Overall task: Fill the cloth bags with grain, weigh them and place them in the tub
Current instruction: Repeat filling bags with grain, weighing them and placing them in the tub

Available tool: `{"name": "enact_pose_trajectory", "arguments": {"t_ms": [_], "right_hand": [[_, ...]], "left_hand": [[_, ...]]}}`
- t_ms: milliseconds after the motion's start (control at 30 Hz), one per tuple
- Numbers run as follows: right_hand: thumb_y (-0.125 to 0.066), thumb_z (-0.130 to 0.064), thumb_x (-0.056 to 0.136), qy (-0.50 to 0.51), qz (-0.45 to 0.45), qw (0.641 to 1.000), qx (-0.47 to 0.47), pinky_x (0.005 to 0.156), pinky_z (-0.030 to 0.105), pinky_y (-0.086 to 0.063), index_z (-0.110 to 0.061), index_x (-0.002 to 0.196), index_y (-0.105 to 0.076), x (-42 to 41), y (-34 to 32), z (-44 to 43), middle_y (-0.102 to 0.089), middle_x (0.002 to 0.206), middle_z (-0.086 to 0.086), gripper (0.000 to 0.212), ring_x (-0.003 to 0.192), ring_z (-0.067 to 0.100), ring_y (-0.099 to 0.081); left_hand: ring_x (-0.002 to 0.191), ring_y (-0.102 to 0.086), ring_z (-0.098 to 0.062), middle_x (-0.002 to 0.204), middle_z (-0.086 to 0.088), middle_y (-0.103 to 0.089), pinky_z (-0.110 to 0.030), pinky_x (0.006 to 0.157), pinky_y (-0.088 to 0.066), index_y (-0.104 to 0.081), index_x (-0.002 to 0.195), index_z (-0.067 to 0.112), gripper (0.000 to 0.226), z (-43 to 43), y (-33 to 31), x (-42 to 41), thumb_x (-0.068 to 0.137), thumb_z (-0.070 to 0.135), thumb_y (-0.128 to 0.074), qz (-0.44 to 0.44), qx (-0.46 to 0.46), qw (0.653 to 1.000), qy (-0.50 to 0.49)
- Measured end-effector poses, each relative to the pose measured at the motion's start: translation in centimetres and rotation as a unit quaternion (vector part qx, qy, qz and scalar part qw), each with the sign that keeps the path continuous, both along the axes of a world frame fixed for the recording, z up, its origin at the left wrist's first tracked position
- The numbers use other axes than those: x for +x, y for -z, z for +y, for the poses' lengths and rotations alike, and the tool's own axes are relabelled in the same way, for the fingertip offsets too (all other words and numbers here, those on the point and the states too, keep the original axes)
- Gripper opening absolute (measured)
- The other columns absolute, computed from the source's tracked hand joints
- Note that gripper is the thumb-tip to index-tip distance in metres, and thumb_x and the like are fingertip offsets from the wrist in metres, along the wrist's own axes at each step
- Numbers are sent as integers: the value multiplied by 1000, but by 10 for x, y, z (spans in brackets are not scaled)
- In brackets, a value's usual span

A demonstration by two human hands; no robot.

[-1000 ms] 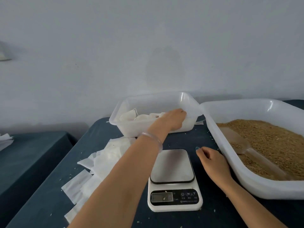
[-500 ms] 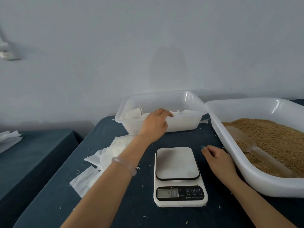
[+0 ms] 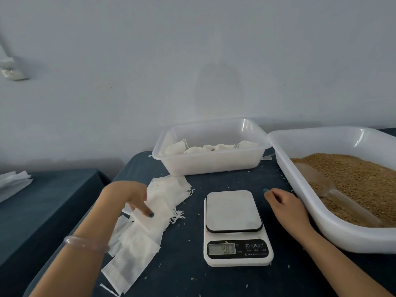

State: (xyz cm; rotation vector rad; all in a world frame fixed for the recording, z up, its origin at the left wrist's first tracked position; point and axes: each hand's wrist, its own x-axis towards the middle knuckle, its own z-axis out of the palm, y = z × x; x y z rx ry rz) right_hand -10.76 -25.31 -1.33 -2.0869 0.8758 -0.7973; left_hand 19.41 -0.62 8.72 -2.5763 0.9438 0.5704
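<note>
My left hand [image 3: 130, 196] reaches over a spread pile of flat, empty white cloth bags [image 3: 158, 202] left of the scale, its thumb and fingertips touching the top bag. My right hand [image 3: 285, 209] rests loosely curled on the dark table between the scale and the grain tub, holding nothing. The white kitchen scale [image 3: 233, 211] has a bare platform and a lit display. Behind it, a clear tub [image 3: 210, 162] holds several filled white bags. At the right, a large white tub [image 3: 317, 219] holds brown grain [image 3: 364, 176] with a translucent scoop [image 3: 317, 181] lying in it.
Loose grains are scattered on the dark blue tablecloth [image 3: 184, 264]. A second dark table [image 3: 49, 200] stands to the left across a gap, with white sheets [image 3: 12, 181] on it. A plain wall rises close behind the tubs.
My left hand has pulled back from the clear tub of filled bags and come down left onto the pile of empty bags. My right hand has stayed in place.
</note>
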Motion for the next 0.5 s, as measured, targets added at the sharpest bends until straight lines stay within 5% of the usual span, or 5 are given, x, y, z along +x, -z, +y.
{"name": "enact_pose_trajectory", "arguments": {"t_ms": [100, 300, 500], "right_hand": [[-52, -35, 98, 0, 0, 1000, 0, 51, 29, -29, -17, 59, -42, 0, -1, 0, -38, 48, -5, 45, 45, 8, -38], [-52, -35, 98, 2, 1, 1000, 0, 50, 28, -30, -16, 59, -44, 0, 0, 0, -39, 49, -4, 44, 45, 7, -38], [-51, -37, 98, 1, 8, 1000, 6, 51, 28, -32, -13, 63, -48, 0, 0, -1, -42, 51, -3, 43, 48, 10, -42]], "left_hand": [[105, -60, -15, 121, 8, -59, -31, 93, -50, -50, 126, 26, 73, 7, 18, -2, 71, 67, -75, -2, -75, 997, -6], [95, -55, -9, 109, 9, -54, -23, 66, -56, -53, 113, 29, 55, 15, 28, 2, 73, 54, -81, 43, -186, 981, -16], [92, -53, -9, 96, 17, -54, -25, 76, -40, -51, 100, 37, 32, 19, 22, 12, 81, 46, -76, -46, -207, 977, 20]]}}
